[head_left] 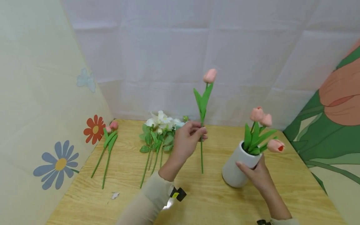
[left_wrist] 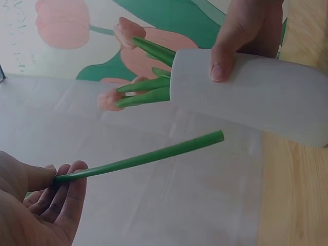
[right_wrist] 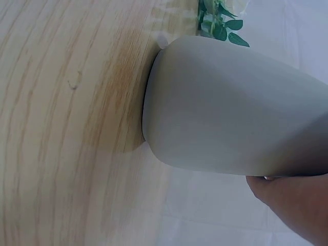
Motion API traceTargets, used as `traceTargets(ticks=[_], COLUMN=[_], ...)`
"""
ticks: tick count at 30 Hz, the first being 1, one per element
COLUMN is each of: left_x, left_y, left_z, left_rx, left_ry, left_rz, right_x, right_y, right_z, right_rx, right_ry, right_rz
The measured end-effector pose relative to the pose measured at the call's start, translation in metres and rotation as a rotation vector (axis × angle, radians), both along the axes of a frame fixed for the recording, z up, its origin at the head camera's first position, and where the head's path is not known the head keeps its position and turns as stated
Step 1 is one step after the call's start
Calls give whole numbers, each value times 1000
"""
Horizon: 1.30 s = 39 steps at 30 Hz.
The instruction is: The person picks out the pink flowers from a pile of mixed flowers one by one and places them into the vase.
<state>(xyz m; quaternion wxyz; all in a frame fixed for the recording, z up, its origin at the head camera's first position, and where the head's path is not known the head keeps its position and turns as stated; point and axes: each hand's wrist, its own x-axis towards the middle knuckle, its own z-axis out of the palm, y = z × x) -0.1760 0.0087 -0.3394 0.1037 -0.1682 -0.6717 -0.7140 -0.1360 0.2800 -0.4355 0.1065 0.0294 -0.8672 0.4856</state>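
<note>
My left hand (head_left: 187, 140) pinches the green stem of a pink tulip (head_left: 210, 76) between thumb and fingers, holding it upright above the table. Its bare stem end (left_wrist: 205, 140) points toward the vase in the left wrist view. At the right, my right hand (head_left: 258, 175) grips a white vase (head_left: 234, 170) near the rim, thumb across the front. The vase leans slightly to the right, its base at the tabletop. Several pink tulips (head_left: 257, 114) with green leaves stand in it, one drooping out over the right side. In the right wrist view the vase wall (right_wrist: 220, 107) fills the middle.
White flowers (head_left: 161, 120) with green leaves and several stems lie at the table's back middle, partly behind my left hand. Two pink tulips (head_left: 113, 125) lie at the left. A small white scrap (head_left: 115, 195) is on the wooden table (head_left: 202, 200). Printed cloth walls stand around.
</note>
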Motion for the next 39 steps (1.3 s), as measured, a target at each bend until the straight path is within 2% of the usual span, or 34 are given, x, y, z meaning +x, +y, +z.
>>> traceTargets(ticks=[14,27,33,39], left_x=[-1,-5,-6,-9], left_y=[26,44,54,67], left_z=[12,21,26,29], left_rx=[25,89,105,125], left_ry=[2,40,89,131], left_rz=[-37,-66,-101,-103], right_x=[-2,-2,-1,-1], right_y=[1,1,1,1], right_z=[-2,3,1,0], right_rx=[11,52,29,2], right_ry=[-12,-33,-50,-36], right_rz=[5,-16,-13,-13])
